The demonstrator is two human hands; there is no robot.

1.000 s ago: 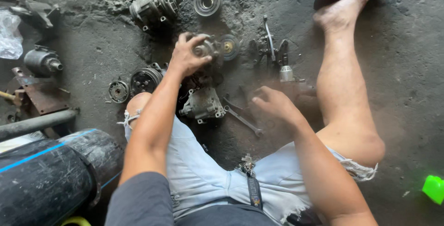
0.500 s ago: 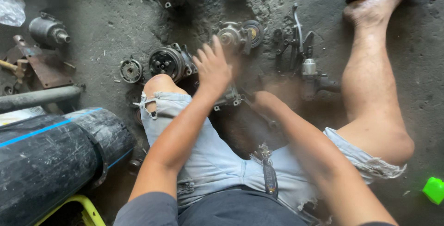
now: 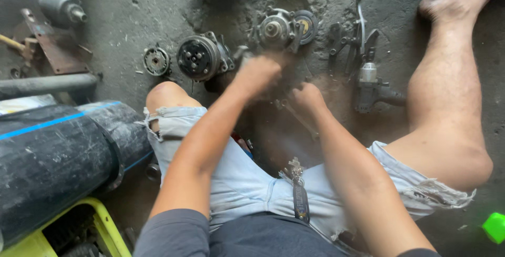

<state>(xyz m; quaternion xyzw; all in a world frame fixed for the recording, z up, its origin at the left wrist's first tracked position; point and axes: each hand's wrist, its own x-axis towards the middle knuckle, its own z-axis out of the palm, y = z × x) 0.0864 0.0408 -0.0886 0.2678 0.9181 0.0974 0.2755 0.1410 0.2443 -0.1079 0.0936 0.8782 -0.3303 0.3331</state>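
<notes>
The left hand and right hand are working close together on the grimy concrete floor between the legs — both blurred, so I cannot tell their grip. The round grey metal pulley assembly is lying just left of the left hand, which is nearer.

Dim, flat daylight; motion blur on both hands; soft shadows.

Compressor parts on dusty floor
</notes>
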